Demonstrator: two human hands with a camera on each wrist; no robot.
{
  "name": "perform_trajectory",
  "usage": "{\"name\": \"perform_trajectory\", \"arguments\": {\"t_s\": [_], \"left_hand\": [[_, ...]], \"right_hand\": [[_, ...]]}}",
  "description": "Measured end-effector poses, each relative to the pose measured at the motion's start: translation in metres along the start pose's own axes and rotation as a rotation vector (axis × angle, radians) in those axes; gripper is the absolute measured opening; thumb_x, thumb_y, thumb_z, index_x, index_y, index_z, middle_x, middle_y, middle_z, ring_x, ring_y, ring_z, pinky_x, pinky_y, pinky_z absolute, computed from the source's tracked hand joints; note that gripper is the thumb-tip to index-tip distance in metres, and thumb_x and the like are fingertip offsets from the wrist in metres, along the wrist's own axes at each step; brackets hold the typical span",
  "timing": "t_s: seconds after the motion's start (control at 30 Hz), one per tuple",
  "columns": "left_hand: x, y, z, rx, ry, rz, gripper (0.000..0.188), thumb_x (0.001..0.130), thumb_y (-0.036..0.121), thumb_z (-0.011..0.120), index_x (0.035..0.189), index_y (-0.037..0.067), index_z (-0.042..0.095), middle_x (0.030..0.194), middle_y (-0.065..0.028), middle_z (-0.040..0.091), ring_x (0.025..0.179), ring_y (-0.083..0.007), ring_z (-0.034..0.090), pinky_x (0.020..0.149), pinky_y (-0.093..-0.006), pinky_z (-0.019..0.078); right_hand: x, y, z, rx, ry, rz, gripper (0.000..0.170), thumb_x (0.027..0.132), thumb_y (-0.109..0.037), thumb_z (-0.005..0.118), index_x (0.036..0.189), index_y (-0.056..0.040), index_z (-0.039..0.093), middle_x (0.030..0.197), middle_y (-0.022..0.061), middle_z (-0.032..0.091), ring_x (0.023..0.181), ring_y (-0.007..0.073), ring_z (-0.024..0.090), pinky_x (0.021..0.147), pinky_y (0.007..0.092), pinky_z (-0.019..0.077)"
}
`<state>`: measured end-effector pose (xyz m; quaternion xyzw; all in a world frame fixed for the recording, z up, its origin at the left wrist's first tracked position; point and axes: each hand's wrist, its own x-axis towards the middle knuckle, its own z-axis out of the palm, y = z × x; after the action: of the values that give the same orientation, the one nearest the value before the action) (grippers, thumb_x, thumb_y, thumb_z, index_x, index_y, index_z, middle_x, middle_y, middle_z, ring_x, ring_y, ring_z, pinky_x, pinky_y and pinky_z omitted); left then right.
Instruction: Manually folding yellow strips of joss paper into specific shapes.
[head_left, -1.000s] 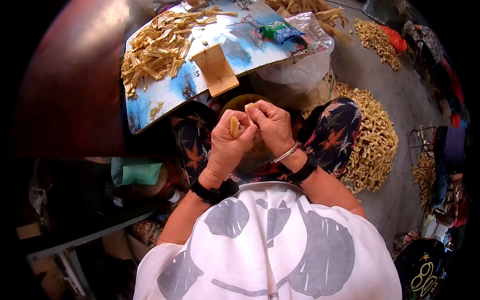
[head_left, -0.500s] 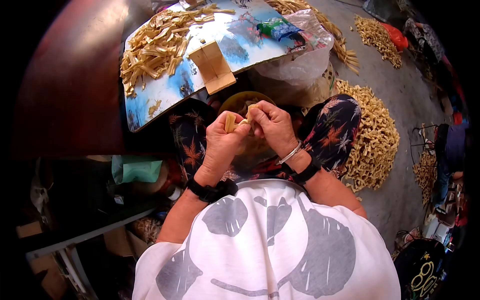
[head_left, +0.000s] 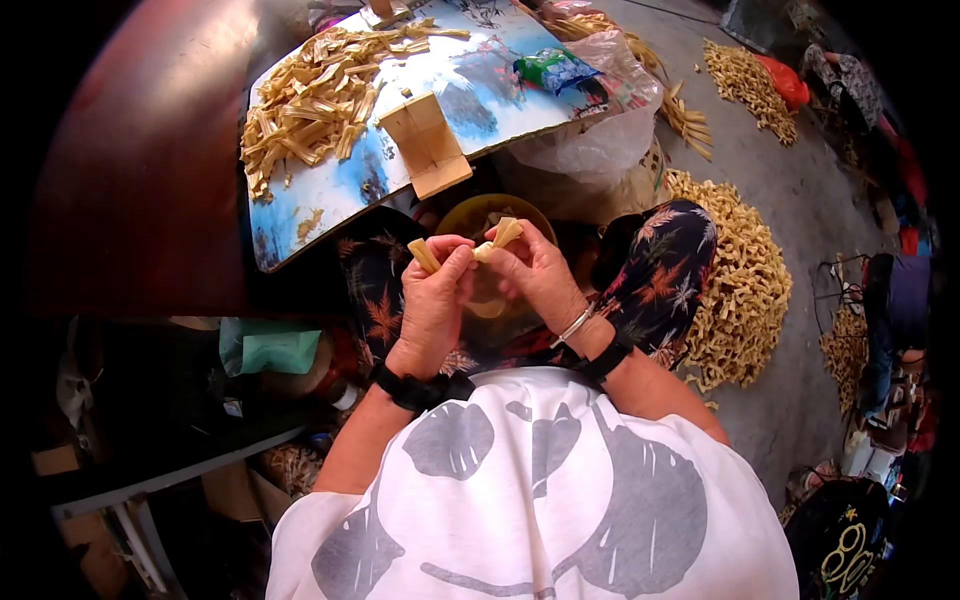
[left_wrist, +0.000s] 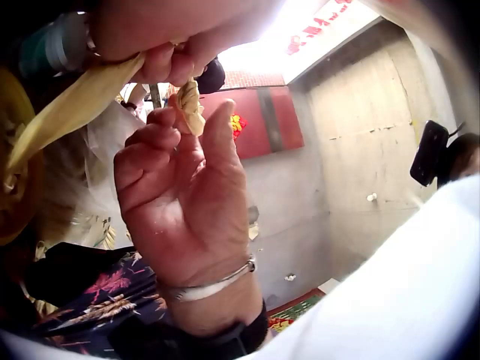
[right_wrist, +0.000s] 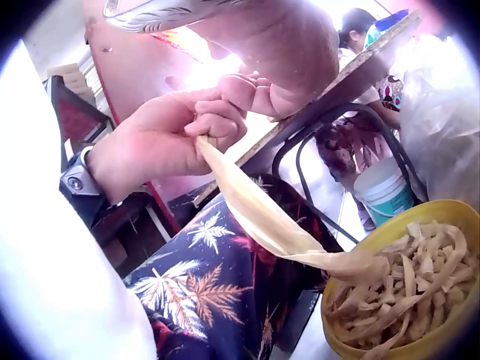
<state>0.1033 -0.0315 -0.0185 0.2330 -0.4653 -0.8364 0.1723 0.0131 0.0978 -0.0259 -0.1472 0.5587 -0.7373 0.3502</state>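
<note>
Both hands meet above a yellow bowl, working a pale yellow strip. My left hand (head_left: 432, 305) pinches the strip, whose flat end (head_left: 424, 256) sticks out past the fingers. In the right wrist view the tail of the strip (right_wrist: 259, 214) hangs from the left hand (right_wrist: 176, 131) down over the bowl. A small knot (head_left: 484, 252) shows in the strip between the hands. My right hand (head_left: 545, 285) holds the strip at the knot, with its other end (head_left: 508, 232) standing up. From the left wrist view, the twisted knot (left_wrist: 191, 109) lies between right thumb and fingers.
The yellow bowl (right_wrist: 330, 337) holds loose strip pieces. Ahead stands a painted board table (head_left: 330, 205) with a strip pile (head_left: 310, 110), a wooden L-shaped piece (head_left: 427, 145) and a green packet (head_left: 555, 70). A heap of knotted pieces (head_left: 740, 290) lies right on the floor.
The hands have gone from close together to slightly apart, and a bit lower. My left hand moved left and its strip end now points up-left. The knot has come into view between them.
</note>
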Motion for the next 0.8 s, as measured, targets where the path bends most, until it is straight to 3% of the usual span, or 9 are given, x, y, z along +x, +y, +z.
{"name": "perform_trajectory", "arguments": {"t_s": [0.17,0.37,0.43,0.53,0.63,0.8], "left_hand": [[-0.003,-0.005,-0.006,0.061,0.000,0.004,0.006,0.091,0.009,0.067,0.097,0.007,0.067,0.078,0.0025,0.062,0.058,-0.0019,0.047,0.051,-0.0168,0.0329],[-0.003,-0.003,-0.012,0.039,-0.004,-0.074,0.007,0.092,0.010,0.066,0.097,0.006,0.066,0.077,0.0011,0.061,0.056,-0.0032,0.046,0.048,-0.0176,0.0316],[-0.003,-0.004,-0.013,0.086,0.009,-0.065,0.008,0.094,0.010,0.064,0.099,0.004,0.064,0.076,-0.0015,0.059,0.052,-0.0057,0.046,0.046,-0.0184,0.0315],[-0.003,-0.003,-0.017,0.049,-0.053,-0.091,0.018,0.095,0.014,0.063,0.108,0.003,0.062,0.078,-0.0011,0.059,0.056,-0.0058,0.047,0.048,-0.0182,0.0330],[-0.005,0.003,-0.004,-0.285,-0.054,-0.189,0.033,0.097,0.020,0.063,0.123,0.001,0.056,0.082,-0.0002,0.058,0.061,-0.0052,0.047,0.052,-0.0180,0.0344],[-0.009,0.005,0.015,-0.319,-0.036,-0.208,0.046,0.098,0.027,0.061,0.133,-0.001,0.050,0.085,0.0008,0.058,0.063,-0.0043,0.045,0.053,-0.0184,0.0347]], "right_hand": [[0.002,0.012,0.003,-0.027,-0.017,-0.023,0.015,0.095,-0.014,0.065,0.107,-0.0052,0.062,0.084,-0.0026,0.063,0.063,0.0031,0.054,0.055,0.0190,0.0470],[0.003,0.016,0.000,0.025,-0.037,0.036,0.016,0.097,-0.017,0.062,0.107,-0.0047,0.065,0.082,-0.0031,0.062,0.062,0.0027,0.052,0.056,0.0179,0.0452],[0.005,0.015,-0.003,-0.028,-0.027,-0.021,0.018,0.098,-0.019,0.061,0.107,-0.0052,0.067,0.079,-0.0037,0.061,0.061,0.0023,0.050,0.054,0.0174,0.0428],[0.006,0.012,-0.006,0.007,-0.012,0.015,0.019,0.098,-0.022,0.062,0.106,-0.0054,0.069,0.075,-0.0043,0.060,0.058,0.0016,0.048,0.052,0.0170,0.0396],[0.007,0.014,-0.002,0.067,0.061,0.041,0.019,0.098,-0.021,0.062,0.104,-0.0052,0.070,0.071,-0.0050,0.058,0.056,0.0010,0.046,0.050,0.0166,0.0384],[0.002,0.017,0.023,0.161,0.124,0.006,0.016,0.098,-0.021,0.062,0.099,-0.0071,0.070,0.067,-0.0073,0.054,0.056,0.0001,0.046,0.049,0.0159,0.0384]]}}
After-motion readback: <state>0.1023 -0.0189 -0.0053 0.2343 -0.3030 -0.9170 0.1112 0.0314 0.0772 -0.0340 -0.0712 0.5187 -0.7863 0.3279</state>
